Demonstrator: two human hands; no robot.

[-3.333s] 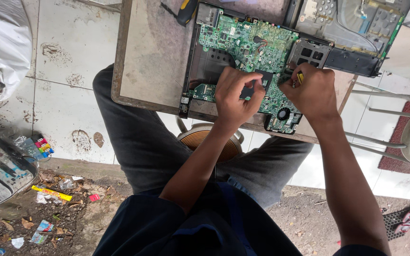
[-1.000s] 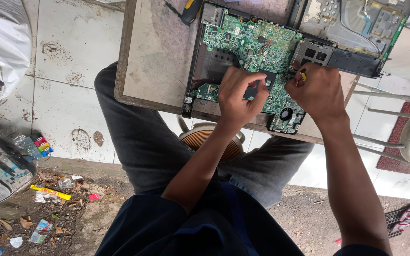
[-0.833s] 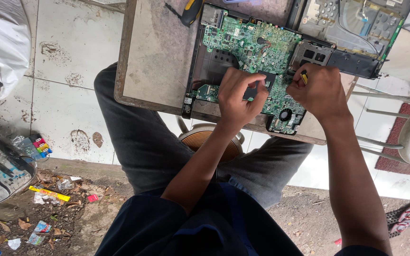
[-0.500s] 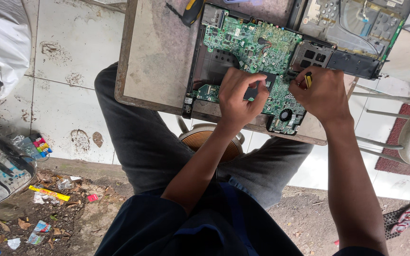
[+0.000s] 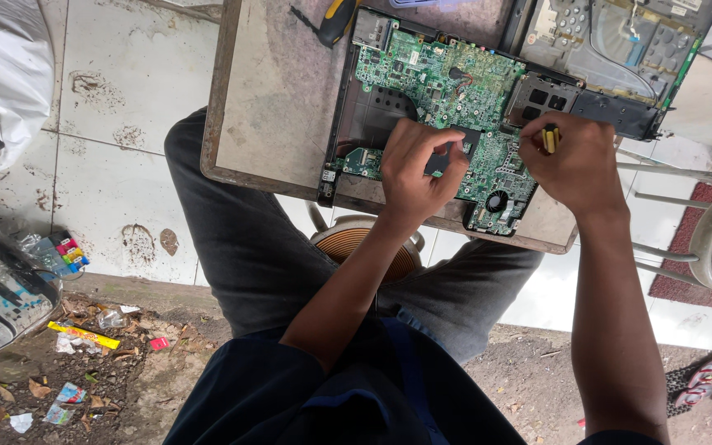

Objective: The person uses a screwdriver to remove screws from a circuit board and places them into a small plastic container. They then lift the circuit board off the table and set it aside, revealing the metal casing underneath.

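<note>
A green circuit board (image 5: 447, 91) lies in a dark laptop shell (image 5: 372, 115) on the tabletop (image 5: 274, 99), in the upper middle of the frame. The left hand (image 5: 418, 169) rests on the lower part of the board, its fingers curled and pressing down on a dark square part there. The right hand (image 5: 574, 161) sits at the right edge of the board, closed tight around a yellow and black screwdriver (image 5: 550, 138). Only the top of the handle peeks out of the fist, and the tip is hidden. Another tool with a yellow and black handle (image 5: 335, 16) lies at the top edge, cut off. A second opened laptop part (image 5: 620, 49) sits in the upper right, also cut off by the frame.
</note>
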